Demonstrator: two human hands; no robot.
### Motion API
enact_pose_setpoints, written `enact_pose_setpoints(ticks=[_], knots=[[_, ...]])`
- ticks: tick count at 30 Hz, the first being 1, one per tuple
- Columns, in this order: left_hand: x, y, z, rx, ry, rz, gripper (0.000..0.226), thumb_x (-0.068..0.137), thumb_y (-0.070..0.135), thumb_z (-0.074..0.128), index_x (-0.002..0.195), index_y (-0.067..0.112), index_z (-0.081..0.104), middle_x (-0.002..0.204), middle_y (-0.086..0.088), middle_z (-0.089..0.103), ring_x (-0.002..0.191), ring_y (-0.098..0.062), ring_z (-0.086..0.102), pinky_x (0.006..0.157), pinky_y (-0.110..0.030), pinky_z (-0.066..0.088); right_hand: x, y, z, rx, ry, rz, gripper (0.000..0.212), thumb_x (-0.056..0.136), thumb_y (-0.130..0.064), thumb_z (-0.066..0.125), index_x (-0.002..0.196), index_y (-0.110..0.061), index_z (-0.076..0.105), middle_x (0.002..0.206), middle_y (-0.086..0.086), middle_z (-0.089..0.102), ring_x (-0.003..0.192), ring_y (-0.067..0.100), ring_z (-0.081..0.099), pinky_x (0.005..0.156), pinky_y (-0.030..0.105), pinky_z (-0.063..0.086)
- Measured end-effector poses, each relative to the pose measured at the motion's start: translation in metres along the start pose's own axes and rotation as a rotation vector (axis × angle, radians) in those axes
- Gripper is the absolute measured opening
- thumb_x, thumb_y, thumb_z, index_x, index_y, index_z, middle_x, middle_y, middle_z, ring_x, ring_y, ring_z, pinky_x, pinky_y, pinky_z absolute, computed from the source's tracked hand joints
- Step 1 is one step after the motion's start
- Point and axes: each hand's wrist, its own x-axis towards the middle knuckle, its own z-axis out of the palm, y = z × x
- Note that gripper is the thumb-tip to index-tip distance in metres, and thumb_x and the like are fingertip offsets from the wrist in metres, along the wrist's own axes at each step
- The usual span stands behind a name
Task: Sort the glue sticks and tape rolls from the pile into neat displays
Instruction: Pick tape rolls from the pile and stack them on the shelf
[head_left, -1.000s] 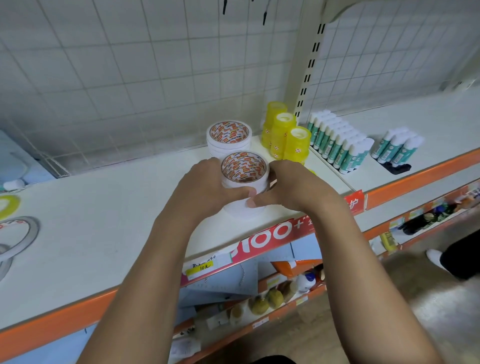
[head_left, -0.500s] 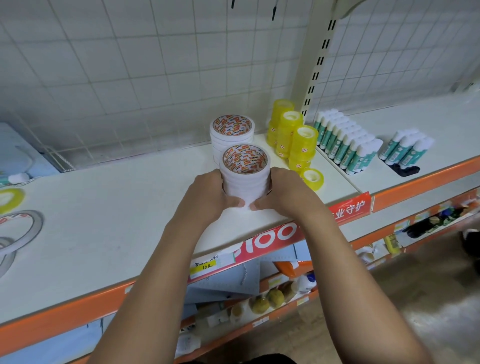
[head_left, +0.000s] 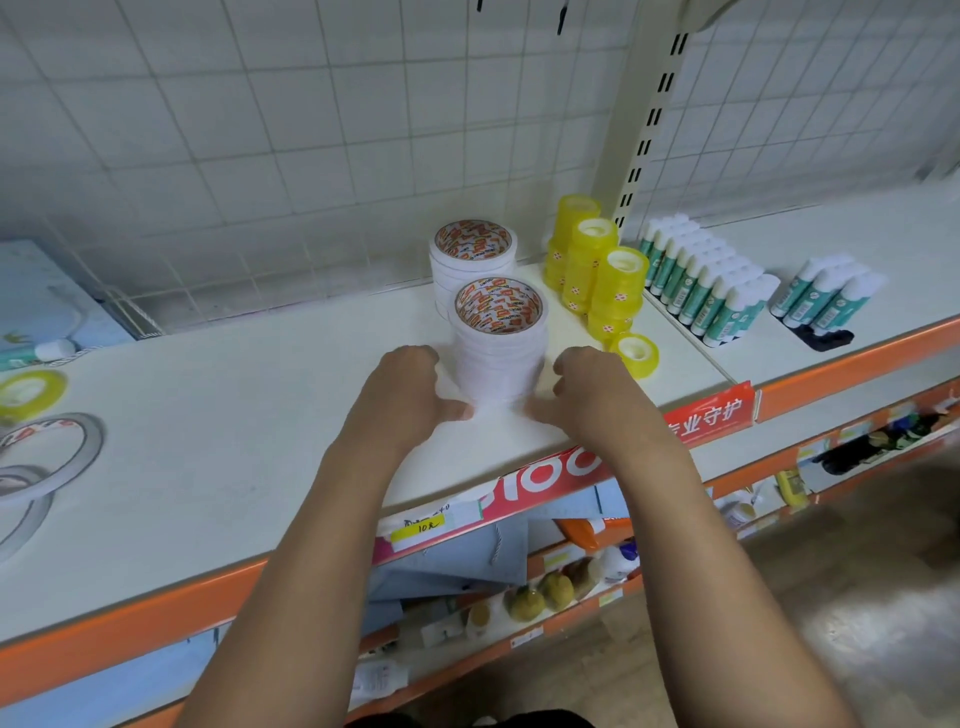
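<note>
A stack of white tape rolls (head_left: 498, 358) with a red-and-orange printed core stands near the shelf's (head_left: 234, 426) front edge. My left hand (head_left: 410, 387) and my right hand (head_left: 584, 389) sit on either side of it, fingers loosely curled, with small gaps to the stack's sides. Only the thumbs reach toward its base. A second white stack (head_left: 470, 265) stands just behind. To the right are stacks of yellow tape rolls (head_left: 589, 262), one single yellow roll (head_left: 636, 353), a row of green-and-white glue sticks (head_left: 709, 291) and three more glue sticks (head_left: 826, 293).
At the far left lie a loose yellow roll (head_left: 28, 392), thin large tape rings (head_left: 49, 447), a lone glue stick (head_left: 44, 352) and a blue box (head_left: 44, 296). A wire grid backs the shelf, with an upright post (head_left: 641, 124). Lower shelves hold mixed goods.
Both hands set the white tape stack down in front of the rear stack, then loosened and drew slightly away from its sides.
</note>
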Motion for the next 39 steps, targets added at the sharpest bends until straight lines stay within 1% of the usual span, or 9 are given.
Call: enact_pose_setpoints(ticks=[2, 4, 7, 10, 13, 19, 26, 31, 39], knots=[[-0.010, -0.010, -0.007, 0.032, 0.029, -0.003, 0.053, 0.076, 0.039, 0.079, 0.118, 0.012, 0.062, 0.111, -0.004, 0.065, 0.100, -0.023, 0.059, 0.080, -0.031, 0.045, -0.015, -0.005, 0.001, -0.017, 0.025, -0.027, 0.029, 0.084, -0.031, 0.068, 0.106, -0.012, 0.063, 0.104, 0.006, 0.065, 0.099, 0.025, 0.060, 0.080, 0.036, 0.051], [-0.023, -0.019, -0.018, 0.094, 0.051, 0.023, 0.041, 0.081, 0.046, 0.072, 0.113, 0.021, 0.064, 0.107, 0.003, 0.066, 0.100, -0.021, 0.059, 0.078, -0.031, 0.044, -0.029, -0.022, 0.006, -0.029, 0.036, -0.102, 0.019, 0.085, -0.031, 0.064, 0.100, -0.022, 0.066, 0.102, 0.002, 0.068, 0.099, 0.023, 0.061, 0.084, 0.038, 0.052], [-0.047, -0.034, -0.039, 0.131, 0.082, 0.060, 0.034, 0.085, 0.049, 0.065, 0.111, 0.027, 0.064, 0.100, 0.009, 0.065, 0.092, -0.016, 0.059, 0.074, -0.030, 0.043, -0.037, -0.063, 0.022, 0.007, 0.057, -0.274, 0.014, 0.087, -0.029, 0.062, 0.099, -0.025, 0.067, 0.095, -0.004, 0.070, 0.097, 0.020, 0.062, 0.084, 0.037, 0.052], [-0.075, -0.059, -0.059, 0.166, 0.175, 0.043, 0.028, 0.089, 0.040, 0.062, 0.114, 0.027, 0.064, 0.109, 0.008, 0.064, 0.101, -0.018, 0.059, 0.080, -0.032, 0.046, -0.037, -0.110, 0.048, 0.085, 0.022, -0.422, 0.016, 0.089, -0.022, 0.061, 0.104, -0.020, 0.068, 0.097, -0.002, 0.071, 0.093, 0.020, 0.064, 0.085, 0.036, 0.051], [-0.106, -0.100, -0.082, 0.227, 0.267, -0.020, 0.028, 0.093, 0.034, 0.058, 0.119, 0.025, 0.063, 0.118, 0.003, 0.061, 0.109, -0.021, 0.057, 0.085, -0.033, 0.045, -0.039, -0.157, 0.077, 0.134, -0.004, -0.479, 0.017, 0.091, -0.017, 0.057, 0.103, -0.019, 0.069, 0.099, -0.001, 0.071, 0.093, 0.019, 0.064, 0.087, 0.036, 0.051], [-0.166, -0.180, -0.129, 0.254, 0.347, -0.140, 0.029, 0.092, 0.034, 0.059, 0.119, 0.024, 0.064, 0.119, -0.001, 0.060, 0.111, -0.024, 0.057, 0.087, -0.040, 0.049, -0.055, -0.249, 0.125, 0.191, -0.064, -0.612, 0.015, 0.089, -0.025, 0.063, 0.103, -0.021, 0.067, 0.098, -0.005, 0.069, 0.084, 0.008, 0.061, 0.082, 0.030, 0.052], [-0.195, -0.244, -0.167, 0.226, 0.400, -0.169, 0.025, 0.089, 0.030, 0.063, 0.112, 0.022, 0.068, 0.113, 0.001, 0.061, 0.107, -0.025, 0.055, 0.082, -0.037, 0.048, -0.068, -0.313, 0.162, 0.179, -0.105, -0.605, 0.019, 0.088, -0.024, 0.065, 0.107, -0.018, 0.067, 0.107, -0.001, 0.067, 0.095, 0.016, 0.060, 0.087, 0.033, 0.050], [-0.190, -0.277, -0.185, 0.205, 0.381, -0.137, 0.025, 0.089, 0.026, 0.062, 0.112, 0.020, 0.068, 0.116, -0.001, 0.060, 0.112, -0.026, 0.053, 0.090, -0.040, 0.045, -0.069, -0.341, 0.177, 0.152, -0.079, -0.561, 0.018, 0.087, -0.023, 0.066, 0.103, -0.016, 0.068, 0.108, 0.005, 0.066, 0.099, 0.022, 0.061, 0.086, 0.036, 0.049], [-0.181, -0.316, -0.209, 0.217, 0.349, -0.135, 0.037, 0.088, 0.035, 0.065, 0.120, 0.017, 0.063, 0.119, -0.004, 0.057, 0.110, -0.028, 0.051, 0.090, -0.042, 0.045, -0.063, -0.372, 0.190, 0.069, -0.057, -0.464, 0.035, 0.087, -0.032, 0.066, 0.120, -0.019, 0.064, 0.124, 0.009, 0.055, 0.117, 0.031, 0.051, 0.097, 0.041, 0.044]])
